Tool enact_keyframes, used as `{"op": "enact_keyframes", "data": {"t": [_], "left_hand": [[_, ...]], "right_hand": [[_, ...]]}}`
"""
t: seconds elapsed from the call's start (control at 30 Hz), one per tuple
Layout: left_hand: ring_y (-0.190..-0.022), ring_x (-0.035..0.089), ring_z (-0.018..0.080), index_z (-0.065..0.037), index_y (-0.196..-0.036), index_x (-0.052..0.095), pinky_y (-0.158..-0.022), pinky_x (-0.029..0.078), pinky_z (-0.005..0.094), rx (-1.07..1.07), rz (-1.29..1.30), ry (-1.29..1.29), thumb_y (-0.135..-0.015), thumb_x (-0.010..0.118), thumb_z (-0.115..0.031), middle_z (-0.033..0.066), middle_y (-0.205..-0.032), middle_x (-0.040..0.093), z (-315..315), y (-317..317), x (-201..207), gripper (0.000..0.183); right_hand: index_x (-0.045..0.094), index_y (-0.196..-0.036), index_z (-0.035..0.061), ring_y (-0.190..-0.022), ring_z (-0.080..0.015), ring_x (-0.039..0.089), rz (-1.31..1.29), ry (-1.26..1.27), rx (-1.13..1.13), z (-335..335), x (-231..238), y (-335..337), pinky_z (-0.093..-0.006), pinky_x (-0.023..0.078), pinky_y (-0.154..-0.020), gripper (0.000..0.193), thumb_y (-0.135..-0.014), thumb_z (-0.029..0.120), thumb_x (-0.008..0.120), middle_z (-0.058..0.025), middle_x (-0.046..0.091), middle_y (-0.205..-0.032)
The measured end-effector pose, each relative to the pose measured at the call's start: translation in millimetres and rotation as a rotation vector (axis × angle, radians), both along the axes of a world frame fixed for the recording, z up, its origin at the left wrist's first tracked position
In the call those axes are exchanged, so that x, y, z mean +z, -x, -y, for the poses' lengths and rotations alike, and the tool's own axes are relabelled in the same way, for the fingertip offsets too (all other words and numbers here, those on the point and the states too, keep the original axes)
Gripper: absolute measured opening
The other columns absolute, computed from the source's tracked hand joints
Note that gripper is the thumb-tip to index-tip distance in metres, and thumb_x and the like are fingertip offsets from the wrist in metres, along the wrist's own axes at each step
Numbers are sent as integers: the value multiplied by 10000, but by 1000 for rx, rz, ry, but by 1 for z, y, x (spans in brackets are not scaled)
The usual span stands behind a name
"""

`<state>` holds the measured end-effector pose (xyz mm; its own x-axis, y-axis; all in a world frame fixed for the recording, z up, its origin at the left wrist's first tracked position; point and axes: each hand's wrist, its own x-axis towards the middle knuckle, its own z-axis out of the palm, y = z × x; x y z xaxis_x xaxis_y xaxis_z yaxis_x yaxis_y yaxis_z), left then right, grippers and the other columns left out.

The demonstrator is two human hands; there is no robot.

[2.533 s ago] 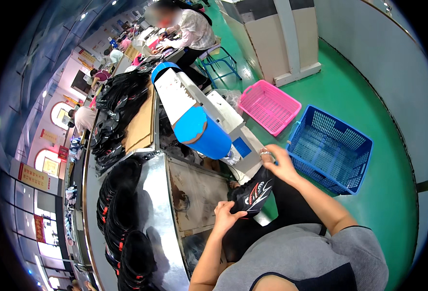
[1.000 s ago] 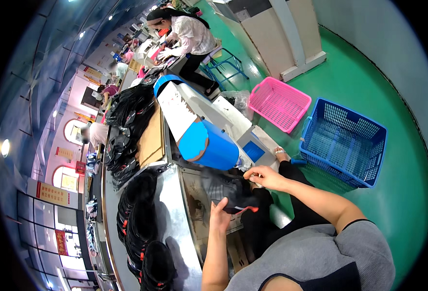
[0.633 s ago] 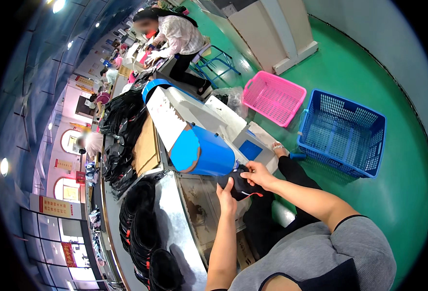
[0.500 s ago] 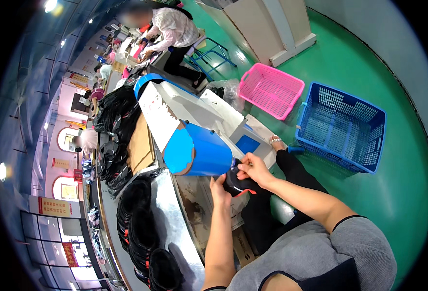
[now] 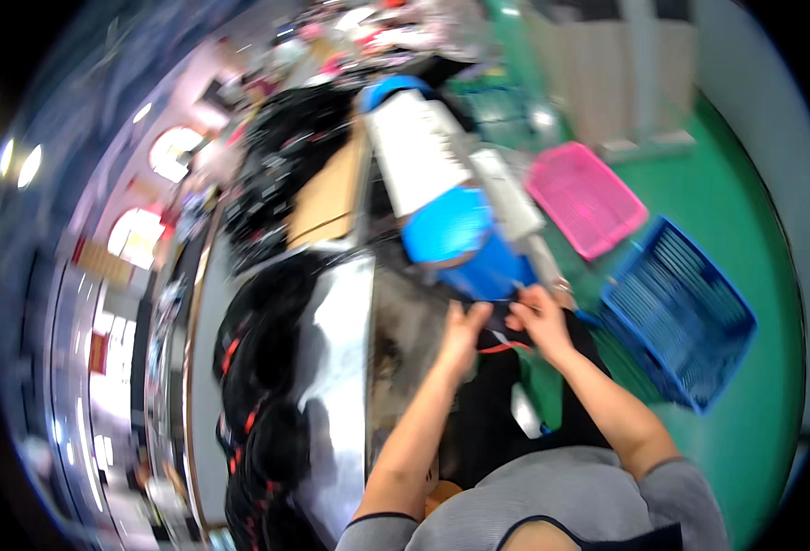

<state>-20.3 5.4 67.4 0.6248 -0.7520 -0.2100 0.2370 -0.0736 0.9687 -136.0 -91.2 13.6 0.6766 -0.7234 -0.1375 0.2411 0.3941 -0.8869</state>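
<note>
Both of my hands grip a small black fabric piece with a red-orange edge (image 5: 497,323); motion blur hides its exact kind. My left hand (image 5: 463,334) pinches its left side, thumb up. On the other side my right hand (image 5: 542,323) has its fingers bent onto the piece. It sits at the near lower end of a machine with a blue and white casing (image 5: 480,268), and I cannot tell whether they touch. The machine's working parts are hidden.
Left of my arms, a metal table (image 5: 336,358) carries a row of black fuzzy pieces with red bits (image 5: 267,404). Beyond lie a cardboard sheet (image 5: 329,197) and a black heap (image 5: 281,170). A pink basket (image 5: 588,197) and a blue basket (image 5: 675,312) stand on the green floor.
My view has turned, so the machine and baskets appear further right and the picture is blurred. My hands still hold the black piece, now straight below the machine's blue end.
</note>
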Motion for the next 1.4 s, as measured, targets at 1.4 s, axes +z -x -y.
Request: {"op": "enact_keyframes", "data": {"t": [1.4], "left_hand": [[-819, 564, 198, -130, -791, 626, -773, 364, 348, 748, 1866, -676, -681, 594, -64, 14, -796, 582, -254, -225, 134, 132]], "right_hand": [[586, -1050, 28, -773, -108, 599, -462, 40, 797, -61, -65, 73, -217, 465, -665, 189, -907, 152, 579, -52, 646, -894]]}}
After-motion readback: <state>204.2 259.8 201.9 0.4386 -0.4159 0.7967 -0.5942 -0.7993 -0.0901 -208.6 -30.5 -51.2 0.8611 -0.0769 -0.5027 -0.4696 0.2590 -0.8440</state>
